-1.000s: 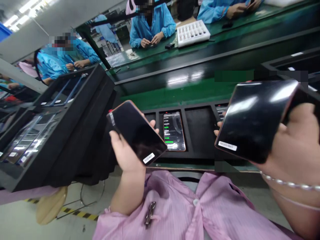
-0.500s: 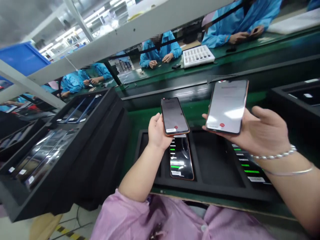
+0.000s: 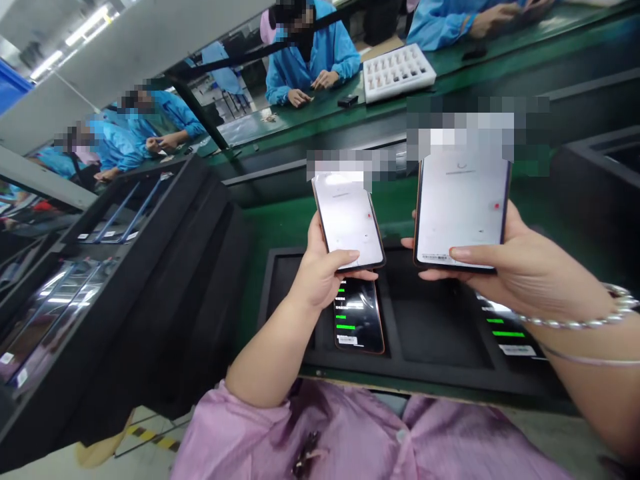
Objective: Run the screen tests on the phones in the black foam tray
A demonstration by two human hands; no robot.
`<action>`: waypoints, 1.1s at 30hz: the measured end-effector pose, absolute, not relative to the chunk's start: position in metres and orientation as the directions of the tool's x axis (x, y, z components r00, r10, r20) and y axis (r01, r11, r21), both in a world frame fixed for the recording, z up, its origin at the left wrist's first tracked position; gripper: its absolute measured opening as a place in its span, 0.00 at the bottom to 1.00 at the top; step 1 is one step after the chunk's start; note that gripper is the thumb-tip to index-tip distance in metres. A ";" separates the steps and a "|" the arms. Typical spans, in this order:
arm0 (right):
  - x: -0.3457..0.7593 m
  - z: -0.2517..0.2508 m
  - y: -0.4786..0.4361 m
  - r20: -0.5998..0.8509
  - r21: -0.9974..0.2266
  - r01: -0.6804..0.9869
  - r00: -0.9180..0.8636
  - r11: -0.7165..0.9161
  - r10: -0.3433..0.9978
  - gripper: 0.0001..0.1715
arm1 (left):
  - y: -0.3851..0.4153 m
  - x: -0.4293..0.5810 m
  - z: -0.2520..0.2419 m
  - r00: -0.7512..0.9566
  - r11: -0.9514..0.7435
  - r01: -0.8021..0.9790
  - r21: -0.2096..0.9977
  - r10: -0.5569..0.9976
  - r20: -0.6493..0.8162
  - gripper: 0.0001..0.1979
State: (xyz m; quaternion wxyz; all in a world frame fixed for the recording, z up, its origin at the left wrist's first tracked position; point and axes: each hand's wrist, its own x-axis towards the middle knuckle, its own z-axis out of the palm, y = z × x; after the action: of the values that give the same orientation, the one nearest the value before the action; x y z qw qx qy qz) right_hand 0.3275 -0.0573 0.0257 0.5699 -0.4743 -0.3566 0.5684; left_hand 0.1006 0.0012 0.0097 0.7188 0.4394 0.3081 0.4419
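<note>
My left hand (image 3: 323, 270) grips a phone (image 3: 347, 217) with a lit white screen, its thumb on the lower part of the glass. A second, larger-looking phone (image 3: 460, 207) is held upright in my right hand (image 3: 525, 260), the thumb lying across its bottom edge. Both screens face me, and their upper ends are pixelated. Beneath them is a black foam tray (image 3: 430, 327). In it lies a phone with green bars (image 3: 357, 320), partly covered by my left hand. Another phone with green bars (image 3: 510, 333) lies under my right wrist.
Stacked black trays (image 3: 185, 267) holding phones stand at the left. Another black tray (image 3: 595, 173) is at the right. Across the green bench, people in blue work, one (image 3: 313, 60) beside a white compartment tray (image 3: 400, 72). A grey beam (image 3: 125, 60) crosses the upper left.
Both thumbs have moved onto the screens. The dim grey screens have turned bright white with different content, and both phones stand more upright. The view has shifted somewhat.
</note>
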 end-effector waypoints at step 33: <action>0.339 -0.006 -0.047 -0.183 -0.906 0.388 0.004 -0.170 0.983 0.46 | -0.076 -0.022 0.021 0.218 -0.337 0.728 0.596 0.939 0.265 0.46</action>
State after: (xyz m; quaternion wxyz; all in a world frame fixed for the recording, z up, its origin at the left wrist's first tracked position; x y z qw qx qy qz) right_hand 0.3390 -0.0468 -0.0061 0.3357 -0.6238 -0.5497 0.4428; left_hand -0.0215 -0.0758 0.0210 0.1756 0.7605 0.5482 0.3005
